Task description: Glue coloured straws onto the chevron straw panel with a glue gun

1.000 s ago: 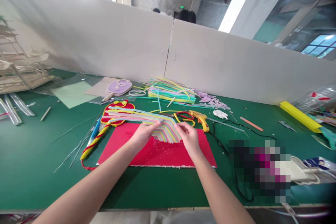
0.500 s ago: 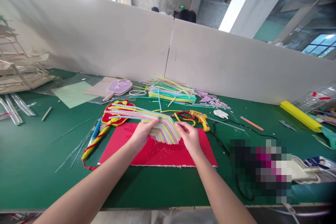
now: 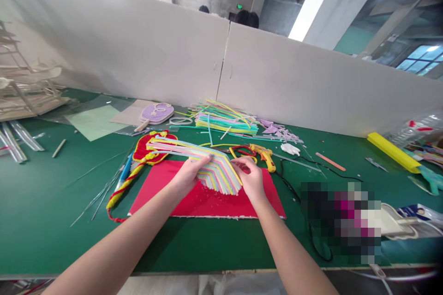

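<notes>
A panel of bent pastel pipe cleaners [image 3: 219, 173], laid side by side in pink, yellow, blue and white, is held above a red board [image 3: 162, 193]. My left hand [image 3: 189, 173] grips the panel at its left, thumb on top and the other fingers mostly hidden beneath. Long loose ends of the stems stick out to the left past that hand. My right hand [image 3: 249, 175] is closed in a pinch at the panel's right edge, by the outermost yellow stem. Small bits of fluff lie on the board under the panel.
Behind the board lie a yellow glue gun [image 3: 263, 156] with a black cord and a pile of pipe cleaners [image 3: 224, 122]. A red and yellow fan-shaped piece [image 3: 126, 179] lies left, a purple fan [image 3: 157, 113] farther back. A white partition [image 3: 138, 50] borders the green table [image 3: 166, 249].
The right hand's fingers have shifted slightly along the panel's right edge, and the panel has tilted a little, its lower right corner now lower. The left hand keeps its grip.
</notes>
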Available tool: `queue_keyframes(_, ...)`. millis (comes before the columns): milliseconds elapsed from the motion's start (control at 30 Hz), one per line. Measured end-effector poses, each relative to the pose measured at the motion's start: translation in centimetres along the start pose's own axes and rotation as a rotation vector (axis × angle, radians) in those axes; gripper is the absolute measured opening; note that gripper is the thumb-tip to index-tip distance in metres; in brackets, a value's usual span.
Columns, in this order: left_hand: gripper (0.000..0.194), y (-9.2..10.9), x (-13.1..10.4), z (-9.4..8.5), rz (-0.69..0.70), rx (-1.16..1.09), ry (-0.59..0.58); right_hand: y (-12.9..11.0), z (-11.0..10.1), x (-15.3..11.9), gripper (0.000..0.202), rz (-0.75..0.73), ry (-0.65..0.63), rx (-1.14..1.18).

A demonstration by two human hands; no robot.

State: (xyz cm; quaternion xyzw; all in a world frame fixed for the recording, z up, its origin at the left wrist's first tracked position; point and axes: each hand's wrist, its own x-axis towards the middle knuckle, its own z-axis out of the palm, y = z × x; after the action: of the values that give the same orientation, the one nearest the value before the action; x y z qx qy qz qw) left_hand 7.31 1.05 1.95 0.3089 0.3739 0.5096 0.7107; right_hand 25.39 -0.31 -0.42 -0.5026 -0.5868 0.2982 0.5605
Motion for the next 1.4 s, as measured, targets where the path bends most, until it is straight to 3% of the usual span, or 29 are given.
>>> queue_keyframes(200,0.037,-0.4,0.0,-0.3,-0.024,0.024,-0.08,-0.2,0.0,-0.1,0.022,0.042,-0.011,-0.007)
queue_keyframes(367,0.034,-0.6,0.1,-0.3,-0.029,0.018,-0.042,-0.4,0.0,-0.1,0.025,0.061,-0.008,-0.015)
queue_keyframes(467,0.034,-0.4,0.2,-0.4,-0.029,0.003,-0.002,-0.3,-0.5,-0.1,0.03,0.066,0.06,-0.021)
queue_keyframes(633,0.024,-0.5,0.6,-0.7,-0.008,-0.055,0.096,0.7,-3.1,0.5,0.041,0.059,0.189,-0.331)
queue_keyframes(900,0.012,-1.2,1.2,-1.0,-0.099,-0.141,0.209,3.1,-8.8,3.4,0.046,0.136,0.323,-0.81)
queue_keyframes(1067,0.025,-1.4,0.6,-0.9,-0.098,-0.139,0.119,5.0,-8.5,3.8,0.046,0.207,0.315,-0.99)
queue_keyframes(1300,0.032,-1.1,0.0,-0.3,-0.183,-0.133,0.04,6.2,-7.5,3.7,0.063,0.276,0.274,-1.239)
queue_keyframes(1400,0.035,-1.0,-0.2,-0.3,-0.208,-0.132,0.023,6.7,-7.4,3.8,0.057,0.278,0.245,-1.263)
